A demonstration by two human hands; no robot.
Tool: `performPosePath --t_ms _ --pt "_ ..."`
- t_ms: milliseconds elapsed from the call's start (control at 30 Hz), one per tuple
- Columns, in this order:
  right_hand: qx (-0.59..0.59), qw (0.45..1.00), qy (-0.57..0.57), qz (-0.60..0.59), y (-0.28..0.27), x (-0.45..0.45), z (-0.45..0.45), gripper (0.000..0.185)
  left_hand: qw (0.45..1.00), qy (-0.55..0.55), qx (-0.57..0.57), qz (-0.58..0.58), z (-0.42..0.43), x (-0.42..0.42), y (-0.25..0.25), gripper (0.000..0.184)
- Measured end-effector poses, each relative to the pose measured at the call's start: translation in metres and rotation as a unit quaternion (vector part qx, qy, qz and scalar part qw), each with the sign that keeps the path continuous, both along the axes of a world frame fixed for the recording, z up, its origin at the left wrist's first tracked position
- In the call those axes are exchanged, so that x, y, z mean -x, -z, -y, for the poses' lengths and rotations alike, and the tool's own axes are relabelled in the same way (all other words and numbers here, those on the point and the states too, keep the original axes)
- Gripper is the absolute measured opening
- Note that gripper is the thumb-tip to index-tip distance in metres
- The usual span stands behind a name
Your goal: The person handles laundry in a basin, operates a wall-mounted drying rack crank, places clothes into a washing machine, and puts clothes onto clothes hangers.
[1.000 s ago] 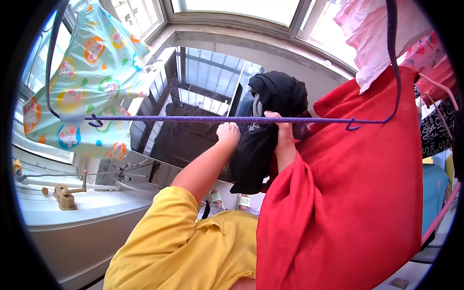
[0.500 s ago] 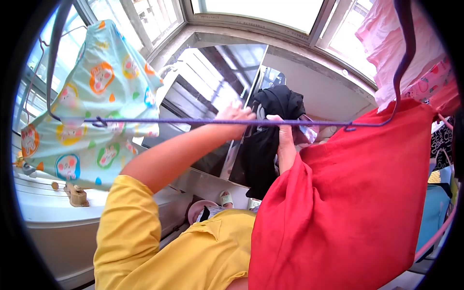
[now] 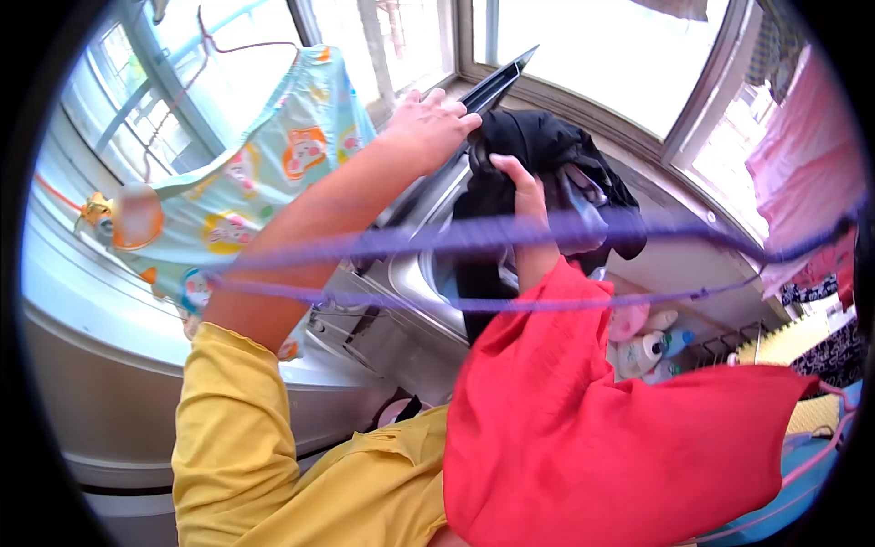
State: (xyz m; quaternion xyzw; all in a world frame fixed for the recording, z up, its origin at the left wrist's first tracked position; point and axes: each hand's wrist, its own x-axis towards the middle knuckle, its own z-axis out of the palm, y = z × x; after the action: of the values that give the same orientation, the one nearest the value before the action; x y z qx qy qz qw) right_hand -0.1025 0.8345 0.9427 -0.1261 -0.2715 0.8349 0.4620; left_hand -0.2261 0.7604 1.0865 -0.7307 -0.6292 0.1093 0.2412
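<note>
My left hand is at the edge of a dark lid on a washing machine, its fingers bent over that edge. The lid stands raised, seen almost edge-on. My right hand grips a bundle of black clothes, thumb on top, with some grey and pale printed cloth among it. The bundle hangs over the machine's opening. Red cloth drapes over my right forearm. A blurred purple hanger crosses the view in front of both arms.
A mint-green printed garment hangs at the left by the windows. Pink clothing hangs at the right. Bottles stand low beyond the red cloth. A white ledge runs along the left.
The lid has tilted up from showing its broad glossy face to nearly edge-on, my left hand with it. The black bundle is higher in view. The hanger has blurred and shifted, and the view has turned.
</note>
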Motion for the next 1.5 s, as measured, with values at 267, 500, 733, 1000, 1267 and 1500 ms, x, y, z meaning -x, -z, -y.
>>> performPosePath --t_ms 267,500,733,1000,1267,1500 --pt "-0.011 0.998 -0.042 -0.035 -0.055 0.117 0.011 0.036 0.987 -0.079 -0.085 0.111 0.019 0.088 0.000 0.043" --pt "-0.054 0.998 -0.043 0.008 -0.070 0.153 0.013 0.029 0.962 -0.071 -0.146 0.218 0.013 0.164 0.031 0.046" --pt "-0.066 0.995 -0.056 0.044 -0.076 0.120 -0.009 0.026 0.761 0.106 -0.303 0.563 0.051 0.093 0.078 0.092" --pt "-0.041 0.992 -0.110 0.053 -0.067 0.056 -0.018 0.028 0.659 0.044 -0.016 0.751 0.004 0.045 0.136 0.102" --pt "-0.007 0.980 -0.115 0.165 -0.053 0.032 -0.034 0.047 0.670 0.016 -0.102 0.735 -0.010 0.045 0.164 0.075" --pt "-0.075 0.795 -0.005 0.602 -0.001 -0.016 -0.056 0.058 0.780 -0.223 0.074 0.581 0.007 0.052 0.252 0.082"
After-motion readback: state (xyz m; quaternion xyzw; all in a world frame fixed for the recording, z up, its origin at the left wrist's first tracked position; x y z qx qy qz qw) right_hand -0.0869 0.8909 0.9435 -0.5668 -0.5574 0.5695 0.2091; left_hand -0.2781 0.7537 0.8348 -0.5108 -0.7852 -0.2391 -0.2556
